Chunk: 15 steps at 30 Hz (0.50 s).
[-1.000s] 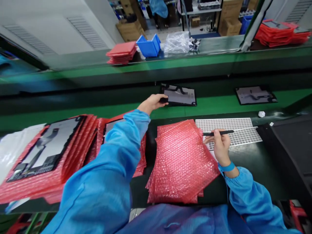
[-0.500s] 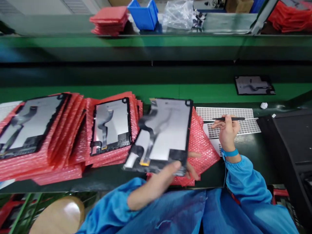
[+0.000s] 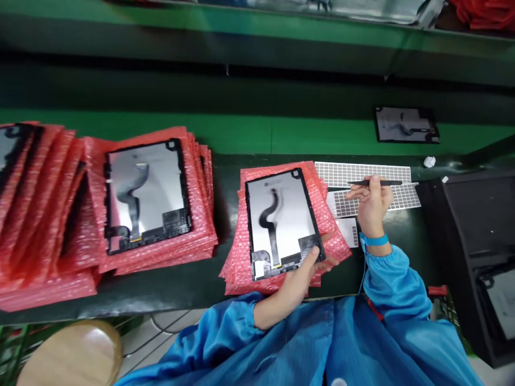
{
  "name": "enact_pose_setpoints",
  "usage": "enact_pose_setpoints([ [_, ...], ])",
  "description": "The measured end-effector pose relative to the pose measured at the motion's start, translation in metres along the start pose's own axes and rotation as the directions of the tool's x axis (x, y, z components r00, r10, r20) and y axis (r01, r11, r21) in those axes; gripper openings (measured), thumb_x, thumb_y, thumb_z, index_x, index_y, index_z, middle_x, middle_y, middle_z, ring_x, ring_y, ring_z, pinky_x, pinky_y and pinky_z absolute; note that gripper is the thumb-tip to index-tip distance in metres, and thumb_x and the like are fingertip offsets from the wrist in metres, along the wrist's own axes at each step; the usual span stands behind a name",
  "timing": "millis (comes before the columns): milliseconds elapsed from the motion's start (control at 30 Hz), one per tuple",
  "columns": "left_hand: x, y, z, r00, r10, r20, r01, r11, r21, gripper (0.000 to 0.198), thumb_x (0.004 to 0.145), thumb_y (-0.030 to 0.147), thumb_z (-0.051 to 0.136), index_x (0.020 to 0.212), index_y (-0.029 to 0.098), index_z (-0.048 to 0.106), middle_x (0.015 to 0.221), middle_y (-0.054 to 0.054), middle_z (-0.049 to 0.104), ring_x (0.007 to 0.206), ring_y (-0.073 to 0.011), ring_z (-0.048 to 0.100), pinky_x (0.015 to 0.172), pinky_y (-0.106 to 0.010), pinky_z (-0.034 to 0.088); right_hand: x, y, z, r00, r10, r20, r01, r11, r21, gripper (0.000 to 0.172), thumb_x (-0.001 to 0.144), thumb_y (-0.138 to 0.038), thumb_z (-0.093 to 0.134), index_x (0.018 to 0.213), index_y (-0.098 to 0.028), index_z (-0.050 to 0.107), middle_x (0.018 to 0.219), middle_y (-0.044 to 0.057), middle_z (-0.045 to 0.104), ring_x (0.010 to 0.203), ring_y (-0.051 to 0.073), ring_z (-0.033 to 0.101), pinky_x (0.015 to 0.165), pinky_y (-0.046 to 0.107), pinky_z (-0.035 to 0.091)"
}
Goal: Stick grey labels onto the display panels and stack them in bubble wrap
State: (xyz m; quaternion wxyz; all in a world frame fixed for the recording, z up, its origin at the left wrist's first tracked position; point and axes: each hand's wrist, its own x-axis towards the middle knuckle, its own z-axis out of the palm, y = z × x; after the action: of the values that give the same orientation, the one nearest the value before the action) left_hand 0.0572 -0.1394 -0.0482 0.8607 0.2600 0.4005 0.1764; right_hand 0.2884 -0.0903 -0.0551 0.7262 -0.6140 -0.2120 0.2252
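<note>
A tablet screen panel (image 3: 281,220) with a black frame and a dark flex cable lies back-up on a stack of red bubble-wrap bags (image 3: 330,236) in front of me. My left hand (image 3: 308,268) grips its near right corner, thumb on top. My right hand (image 3: 372,203) is closed on black tweezers (image 3: 374,183) and hovers over white sheets of small grid labels (image 3: 362,172), to the right of the panel. Both arms wear blue sleeves; a blue strap circles the right wrist.
Another panel (image 3: 142,195) rests on a pile of red bags to the left, with more piles (image 3: 36,214) at the far left. A further panel (image 3: 405,124) lies on the green conveyor belt (image 3: 241,134). A black tray (image 3: 478,236) stands at the right. A stool (image 3: 68,354) sits below left.
My left hand took the panel off the green belt, carried it back and set it down on the red bag stack. The view tilted downward. My right hand stayed over the label sheets.
</note>
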Motion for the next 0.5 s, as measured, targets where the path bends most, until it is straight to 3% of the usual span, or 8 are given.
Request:
enact_pose_setpoints([
  [100,-0.011,0.005,-0.018,0.999,-0.006,-0.032,0.005,1.000,-0.031,0.059,0.089,0.067,0.080,0.121,0.017,0.078,0.121,-0.012,0.080,0.100,-0.0267,0.077,0.094,-0.039,0.060,0.006,-0.001,-0.011,0.990,0.037,0.139,-0.024,0.995,-0.097,0.047,0.092,-0.069,0.074,0.094,-0.024,0.062,0.065,-0.003,0.075,0.046,0.014,0.071,0.047,0.025,0.059],
  [200,-0.023,0.010,-0.040,0.978,-0.159,0.136,0.159,0.987,0.013,0.065,0.093,0.078,0.067,0.106,0.014,0.075,0.106,-0.014,0.080,0.085,-0.0229,0.076,0.073,-0.032,0.058,0.015,0.002,-0.024,0.948,0.122,0.295,-0.053,0.971,-0.233,0.050,0.089,-0.070,0.078,0.096,-0.022,0.064,0.066,-0.002,0.075,0.049,0.015,0.073,0.048,0.026,0.061],
  [300,-0.034,0.025,-0.050,0.839,-0.365,0.405,0.291,0.928,0.234,0.076,0.096,0.085,0.054,0.103,0.012,0.073,0.101,-0.017,0.080,0.084,-0.0219,0.076,0.069,-0.029,0.054,0.024,0.008,-0.032,0.911,0.187,0.367,-0.064,0.945,-0.322,0.054,0.086,-0.073,0.079,0.096,-0.022,0.064,0.067,-0.001,0.075,0.052,0.016,0.075,0.049,0.026,0.062],
  [367,-0.042,0.043,-0.045,0.767,-0.414,0.490,0.181,0.872,0.454,0.066,0.101,0.076,0.056,0.112,0.013,0.074,0.111,-0.016,0.081,0.094,-0.0216,0.076,0.080,-0.030,0.056,0.029,0.012,-0.033,0.894,0.203,0.400,-0.050,0.932,-0.360,0.055,0.086,-0.074,0.078,0.096,-0.022,0.064,0.069,0.000,0.076,0.055,0.016,0.077,0.050,0.025,0.062],
  [433,-0.046,0.065,-0.036,0.765,-0.364,0.531,-0.075,0.769,0.635,0.047,0.106,0.060,0.060,0.121,0.017,0.074,0.118,-0.013,0.080,0.102,-0.0211,0.075,0.090,-0.033,0.058,0.031,0.013,-0.033,0.879,0.209,0.429,-0.027,0.919,-0.392,0.054,0.088,-0.074,0.076,0.097,-0.022,0.064,0.071,0.001,0.077,0.057,0.017,0.078,0.049,0.025,0.062],
  [500,-0.040,0.083,-0.024,0.777,-0.212,0.593,-0.391,0.576,0.718,0.034,0.107,0.044,0.061,0.128,0.019,0.072,0.123,-0.010,0.079,0.107,-0.0209,0.075,0.096,-0.034,0.059,0.033,0.013,-0.032,0.872,0.213,0.442,-0.010,0.908,-0.418,0.053,0.090,-0.074,0.074,0.097,-0.022,0.065,0.072,0.001,0.077,0.058,0.017,0.078,0.048,0.025,0.061],
])
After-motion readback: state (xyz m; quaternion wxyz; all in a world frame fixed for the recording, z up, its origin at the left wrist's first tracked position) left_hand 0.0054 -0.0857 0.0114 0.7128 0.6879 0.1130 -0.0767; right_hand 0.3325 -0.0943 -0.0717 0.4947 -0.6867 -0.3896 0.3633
